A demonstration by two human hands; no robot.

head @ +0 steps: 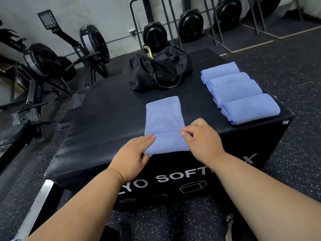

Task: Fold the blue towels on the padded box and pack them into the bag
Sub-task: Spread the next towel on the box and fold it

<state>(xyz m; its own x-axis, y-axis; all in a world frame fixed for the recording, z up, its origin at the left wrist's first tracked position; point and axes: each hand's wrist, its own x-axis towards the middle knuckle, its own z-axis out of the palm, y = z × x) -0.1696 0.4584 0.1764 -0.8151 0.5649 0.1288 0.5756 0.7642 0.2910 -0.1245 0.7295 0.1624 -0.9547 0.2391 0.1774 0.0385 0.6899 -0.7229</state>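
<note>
A blue towel (pixel 163 119) lies as a long narrow strip on the black padded box (pixel 104 115), its near end turned back over itself at the box's front edge. My left hand (pixel 133 152) grips the left corner of that turned-back end, thumb under the fold. My right hand (pixel 201 138) pinches the hemmed edge at the right corner. Several folded blue towels (pixel 239 93) lie overlapping in a row on the box's right side. The black bag (pixel 159 70) sits at the far side of the box, slumped, with its straps loose.
Black rowing machines (pixel 52 63) stand on the speckled rubber floor to the left of the box. More machines (pixel 191 23) stand upright against the back wall. A metal rail (pixel 34 206) runs along the floor at the near left.
</note>
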